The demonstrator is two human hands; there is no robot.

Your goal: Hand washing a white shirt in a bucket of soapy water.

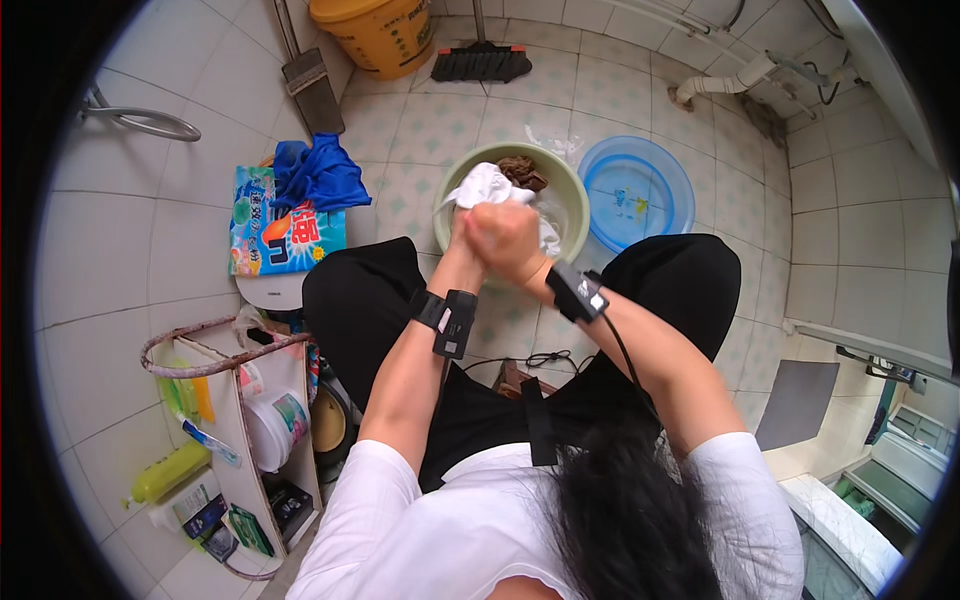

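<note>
Both my hands are closed together over a round pale green basin [579,225] on the floor between my knees. My right hand [508,234] is clenched on a white cloth [486,184], whose bunched part sticks out beyond the knuckles. Pressed against it, my left hand [463,234] grips the same cloth and is partly covered by the right. A brown cloth [522,173] lies at the far side of the basin. More white fabric [550,238] shows inside the basin, to the right of my fists. Each wrist wears a black strapped device with a cable.
A translucent blue basin [681,196] stands right of the green one. At left, a blue cloth [321,174] drapes over a washing powder bag [262,251]. Nearer stands a rusty-rimmed shelf [225,364]. A yellow bucket [382,37], broom [481,63] and dustpan [313,90] are at the back.
</note>
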